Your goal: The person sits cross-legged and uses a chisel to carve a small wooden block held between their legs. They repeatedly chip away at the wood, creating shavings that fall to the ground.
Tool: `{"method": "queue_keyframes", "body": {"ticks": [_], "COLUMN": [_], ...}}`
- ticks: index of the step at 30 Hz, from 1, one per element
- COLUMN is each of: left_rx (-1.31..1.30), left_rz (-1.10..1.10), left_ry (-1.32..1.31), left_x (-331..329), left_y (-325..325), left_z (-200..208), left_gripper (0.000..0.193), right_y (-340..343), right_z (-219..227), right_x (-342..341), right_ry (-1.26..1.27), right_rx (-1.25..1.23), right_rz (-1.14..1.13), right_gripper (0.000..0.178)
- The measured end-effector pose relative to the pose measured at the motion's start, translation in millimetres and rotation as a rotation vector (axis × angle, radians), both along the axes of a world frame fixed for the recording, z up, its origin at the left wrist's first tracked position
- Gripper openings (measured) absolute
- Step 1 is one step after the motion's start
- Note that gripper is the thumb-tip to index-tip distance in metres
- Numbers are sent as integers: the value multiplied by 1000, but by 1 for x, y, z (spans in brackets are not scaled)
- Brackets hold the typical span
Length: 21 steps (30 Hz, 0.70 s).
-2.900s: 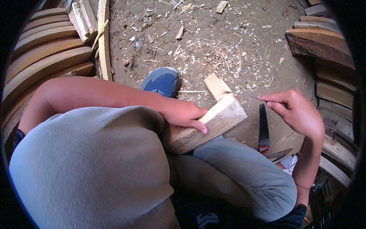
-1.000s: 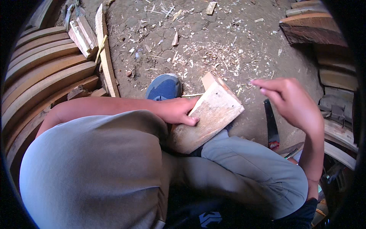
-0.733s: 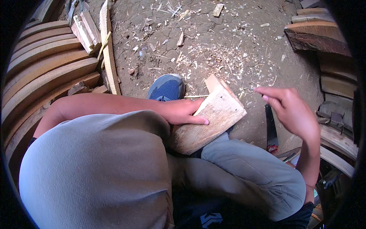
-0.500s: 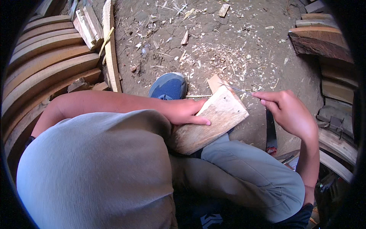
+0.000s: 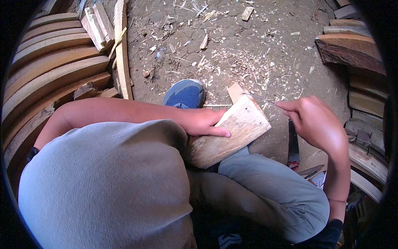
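A thick pale wooden board with two small dark holes near its far end rests slantwise over my thigh. My left hand is closed on its left edge, thumb on top, the other fingers hidden. My right hand pinches the near end of a thin metal tool, perhaps a file or a narrow blade. The tool's far part reaches the board's far corner; its tip is hard to make out. A lighter wooden piece sticks out from behind that corner.
Curved wooden planks are stacked along the left, with a long upright strip beside them. More timber is piled at the right. Shavings litter the dirt floor beyond my blue shoe. A dark strap-like thing lies below my right hand.
My right wrist has rolled a little and its thumb is less visible, the tool staying at the board's corner. My left hand and the board keep their places.
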<state>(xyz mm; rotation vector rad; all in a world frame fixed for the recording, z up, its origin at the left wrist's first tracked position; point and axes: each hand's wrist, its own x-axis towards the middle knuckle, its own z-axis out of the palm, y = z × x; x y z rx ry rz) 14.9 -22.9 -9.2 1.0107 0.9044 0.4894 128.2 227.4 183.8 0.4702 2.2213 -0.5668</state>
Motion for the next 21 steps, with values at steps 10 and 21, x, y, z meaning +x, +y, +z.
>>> {"method": "queue_keyframes", "body": {"ticks": [10, 21], "left_rx": [13, -46], "left_rz": [24, -5], "left_ry": [-33, -45], "left_x": [0, -3], "left_y": [1, 3], "left_z": [4, 2], "left_gripper": [77, 76], "right_y": [-13, -4], "right_z": [1, -12], "right_x": [8, 8], "right_ry": [-6, 69], "right_rx": [71, 51], "right_rz": [84, 98], "right_gripper": [25, 27]}}
